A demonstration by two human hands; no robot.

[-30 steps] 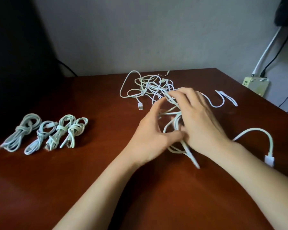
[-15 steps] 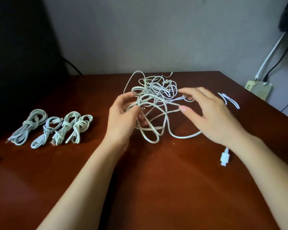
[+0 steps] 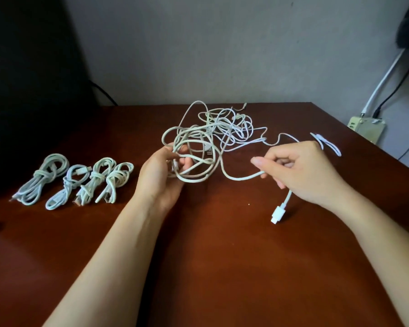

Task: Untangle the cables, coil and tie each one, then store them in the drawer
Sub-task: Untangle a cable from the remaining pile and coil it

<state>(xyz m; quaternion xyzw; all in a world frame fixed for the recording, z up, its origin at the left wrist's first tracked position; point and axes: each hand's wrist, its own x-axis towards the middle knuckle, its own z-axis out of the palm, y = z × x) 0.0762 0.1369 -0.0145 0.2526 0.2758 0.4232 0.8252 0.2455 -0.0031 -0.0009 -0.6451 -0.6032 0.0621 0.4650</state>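
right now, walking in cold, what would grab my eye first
The tangle of white cables sits at the middle back of the table, with the left hand gripping its near loops. The right hand pinches a white cable that leads out of the tangle, its plug dangling just below. At far left, four tied coils lie in a row.

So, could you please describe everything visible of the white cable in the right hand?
The white cable is thin, smooth and plastic-looking. The right hand pinches it near one end. Below the hand a short tail hangs, ending in a blocky white plug just above or on the table, I cannot tell which. From the hand it sags leftward, then rises into the tangle that the left hand grips.
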